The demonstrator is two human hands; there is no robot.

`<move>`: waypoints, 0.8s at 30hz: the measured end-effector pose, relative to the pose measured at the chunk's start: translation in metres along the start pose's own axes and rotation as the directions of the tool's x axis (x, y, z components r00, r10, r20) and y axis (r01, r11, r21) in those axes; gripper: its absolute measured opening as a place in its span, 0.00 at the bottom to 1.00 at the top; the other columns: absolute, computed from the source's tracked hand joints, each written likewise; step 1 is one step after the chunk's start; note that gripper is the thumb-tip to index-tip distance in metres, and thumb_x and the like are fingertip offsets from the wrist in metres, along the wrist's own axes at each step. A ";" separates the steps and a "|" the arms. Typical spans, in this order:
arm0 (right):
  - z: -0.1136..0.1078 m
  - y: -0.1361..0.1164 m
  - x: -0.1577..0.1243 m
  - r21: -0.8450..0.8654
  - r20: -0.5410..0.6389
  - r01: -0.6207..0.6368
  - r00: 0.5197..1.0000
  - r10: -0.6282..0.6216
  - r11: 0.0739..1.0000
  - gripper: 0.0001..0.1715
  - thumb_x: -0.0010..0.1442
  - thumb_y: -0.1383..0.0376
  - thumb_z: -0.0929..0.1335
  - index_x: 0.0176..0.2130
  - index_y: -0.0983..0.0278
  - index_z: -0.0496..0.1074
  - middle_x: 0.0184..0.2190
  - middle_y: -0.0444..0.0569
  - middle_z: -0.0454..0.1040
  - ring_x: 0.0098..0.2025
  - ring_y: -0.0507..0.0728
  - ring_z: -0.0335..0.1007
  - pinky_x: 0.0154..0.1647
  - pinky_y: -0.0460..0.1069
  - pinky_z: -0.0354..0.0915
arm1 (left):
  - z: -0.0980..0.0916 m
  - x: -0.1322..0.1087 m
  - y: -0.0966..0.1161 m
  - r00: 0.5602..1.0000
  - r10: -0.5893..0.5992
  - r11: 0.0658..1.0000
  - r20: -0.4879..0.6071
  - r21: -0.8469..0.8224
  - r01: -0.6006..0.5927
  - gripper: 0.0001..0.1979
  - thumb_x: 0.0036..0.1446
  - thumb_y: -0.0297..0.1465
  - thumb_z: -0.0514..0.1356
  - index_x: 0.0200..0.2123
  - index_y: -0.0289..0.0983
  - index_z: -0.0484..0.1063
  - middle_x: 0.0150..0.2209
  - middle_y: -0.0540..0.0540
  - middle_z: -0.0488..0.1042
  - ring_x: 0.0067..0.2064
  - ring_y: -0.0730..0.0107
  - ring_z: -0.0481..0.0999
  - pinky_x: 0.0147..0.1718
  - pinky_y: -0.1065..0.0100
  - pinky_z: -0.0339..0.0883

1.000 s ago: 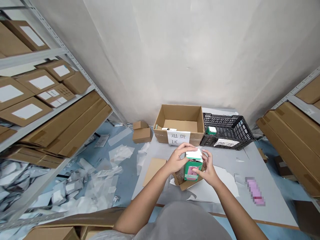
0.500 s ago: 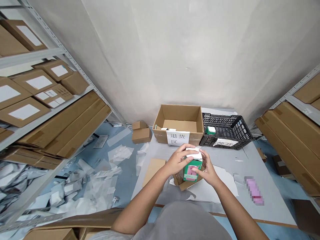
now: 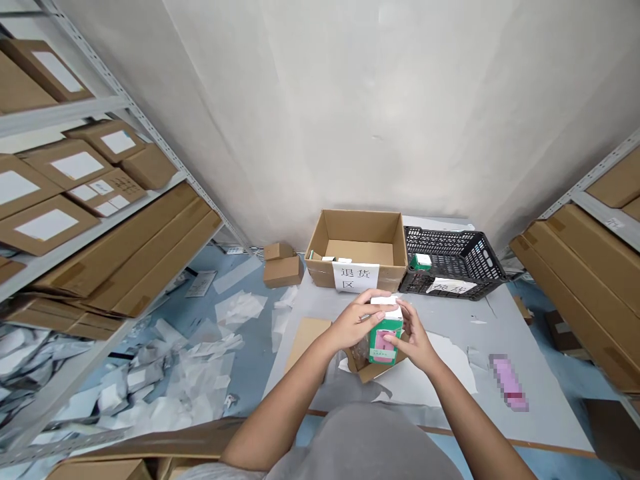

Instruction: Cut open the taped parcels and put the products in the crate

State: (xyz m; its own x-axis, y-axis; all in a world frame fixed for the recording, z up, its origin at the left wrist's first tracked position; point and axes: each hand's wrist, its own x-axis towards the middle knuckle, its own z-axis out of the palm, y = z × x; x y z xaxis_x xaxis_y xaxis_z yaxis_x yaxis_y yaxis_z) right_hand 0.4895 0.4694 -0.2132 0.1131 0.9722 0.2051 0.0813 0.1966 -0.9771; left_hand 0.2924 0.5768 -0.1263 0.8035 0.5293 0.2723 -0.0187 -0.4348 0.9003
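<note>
Both my hands hold a small upright green-and-white carton point(image 3: 385, 339) with a pink picture on its front, above the grey table point(image 3: 480, 400). My left hand point(image 3: 359, 320) wraps its left side and top edge. My right hand point(image 3: 413, 335) presses its right side, with fingertips across the front. The carton's white top flap point(image 3: 386, 308) lies nearly flat. Under the carton sits an opened small cardboard box point(image 3: 373, 369), partly hidden by my hands, with clear plastic point(image 3: 360, 355) beside it.
Ahead stand an open cardboard box point(image 3: 353, 250) with a paper sign and a black plastic crate point(image 3: 453, 262) holding a small green-and-white carton. A flat cardboard sheet point(image 3: 307, 340) lies left, a blurred pink object point(image 3: 509, 383) right. Shelves of boxes line both sides; paper litters the floor.
The carton's white top flap has gone from raised to nearly flat. My hands have drawn closer around the carton's upper part.
</note>
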 end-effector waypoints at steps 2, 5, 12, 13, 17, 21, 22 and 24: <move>0.001 0.001 -0.001 0.003 -0.009 -0.011 1.000 0.011 1.000 0.45 0.62 0.51 0.77 0.70 0.50 0.59 0.69 0.56 0.67 0.68 0.64 0.69 0.67 0.61 0.69 | -0.003 -0.001 0.005 0.999 -0.004 0.995 0.045 0.103 -0.001 0.21 0.73 0.45 0.60 0.64 0.51 0.77 0.71 0.42 0.64 0.70 0.49 0.66 0.70 0.48 0.61; 0.002 0.003 -0.003 -0.003 -0.047 -0.028 0.999 0.028 1.000 0.45 0.62 0.49 0.77 0.69 0.51 0.59 0.68 0.57 0.68 0.68 0.65 0.69 0.64 0.60 0.72 | -0.004 -0.002 0.012 0.995 -0.034 0.976 0.098 0.215 0.013 0.24 0.69 0.44 0.65 0.66 0.53 0.74 0.76 0.44 0.57 0.72 0.45 0.64 0.69 0.48 0.62; 0.000 -0.014 0.002 -0.002 0.023 -0.066 0.998 0.066 0.998 0.50 0.65 0.50 0.75 0.75 0.50 0.53 0.73 0.56 0.62 0.72 0.64 0.64 0.69 0.61 0.67 | -0.003 -0.005 -0.002 0.997 0.025 0.978 0.071 0.205 -0.039 0.26 0.69 0.39 0.65 0.68 0.54 0.71 0.70 0.42 0.63 0.70 0.49 0.67 0.67 0.51 0.65; -0.003 -0.020 0.004 -0.011 0.047 -0.066 0.997 0.067 0.998 0.50 0.65 0.50 0.75 0.76 0.50 0.52 0.74 0.56 0.61 0.73 0.65 0.63 0.71 0.62 0.65 | -0.002 -0.005 -0.006 0.998 0.034 0.979 0.048 0.201 -0.043 0.30 0.68 0.38 0.66 0.70 0.54 0.68 0.69 0.42 0.64 0.69 0.49 0.67 0.67 0.51 0.65; -0.013 -0.039 0.013 -0.044 0.095 -0.032 0.995 0.036 0.999 0.48 0.62 0.51 0.78 0.72 0.53 0.61 0.72 0.57 0.65 0.72 0.68 0.63 0.73 0.64 0.62 | 0.004 -0.008 -0.012 0.999 -0.026 0.971 -0.034 0.237 0.033 0.45 0.63 0.34 0.69 0.77 0.53 0.53 0.69 0.40 0.65 0.68 0.47 0.69 0.65 0.51 0.69; -0.020 -0.036 0.017 -0.012 0.046 -0.043 0.998 0.043 0.999 0.42 0.56 0.51 0.81 0.64 0.56 0.69 0.64 0.57 0.73 0.65 0.68 0.72 0.66 0.61 0.70 | 0.007 -0.006 -0.013 0.997 -0.049 0.974 -0.067 0.217 0.063 0.45 0.60 0.37 0.72 0.76 0.49 0.56 0.68 0.38 0.67 0.67 0.47 0.70 0.64 0.51 0.69; -0.021 -0.034 0.017 0.003 0.026 -0.045 0.999 0.045 0.999 0.42 0.55 0.51 0.81 0.63 0.57 0.70 0.62 0.57 0.75 0.63 0.67 0.73 0.65 0.61 0.71 | 0.006 -0.006 -0.014 0.996 -0.057 0.977 -0.063 0.203 0.069 0.45 0.58 0.39 0.74 0.74 0.48 0.59 0.67 0.38 0.68 0.66 0.46 0.71 0.64 0.51 0.68; -0.022 -0.030 0.015 0.020 0.000 -0.045 0.999 0.045 0.999 0.43 0.54 0.49 0.82 0.62 0.58 0.70 0.59 0.57 0.77 0.61 0.67 0.75 0.62 0.60 0.73 | 0.002 -0.006 -0.018 0.995 -0.088 0.979 -0.044 0.181 0.095 0.44 0.55 0.42 0.76 0.71 0.46 0.65 0.65 0.38 0.71 0.65 0.46 0.73 0.63 0.51 0.69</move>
State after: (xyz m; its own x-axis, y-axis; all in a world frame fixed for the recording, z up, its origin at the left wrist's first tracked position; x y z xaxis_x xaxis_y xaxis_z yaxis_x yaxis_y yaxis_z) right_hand 0.5102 0.4757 -0.1797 0.1162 0.9801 0.1609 0.0561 0.1552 -0.9863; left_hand 0.2896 0.5798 -0.1444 0.7753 0.5970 0.2062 0.1655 -0.5071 0.8458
